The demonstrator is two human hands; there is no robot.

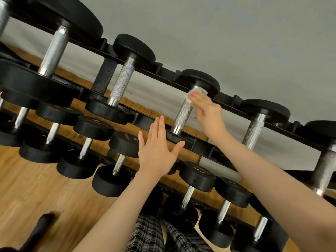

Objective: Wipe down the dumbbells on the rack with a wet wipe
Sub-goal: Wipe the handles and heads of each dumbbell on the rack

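Note:
A black dumbbell with a knurled silver handle (pixel 184 113) lies across the top tier of the black rack (pixel 164 74). My right hand (pixel 209 113) presses a crumpled white wet wipe (pixel 194 94) against the upper end of that handle, close to the far weight head. My left hand (pixel 158 148) is spread flat with straight fingers, resting against the near head of the same dumbbell, which it mostly hides. More black dumbbells sit on the top tier to the left (pixel 121 82) and right (pixel 254 130).
Lower tiers hold several smaller black dumbbells (pixel 85 148). A grey wall (pixel 236 42) rises behind the rack. Wooden floor (pixel 36 188) spreads at lower left, with a dark blurred object (pixel 39 228) on it. Plaid trousers (pixel 149 233) show at the bottom.

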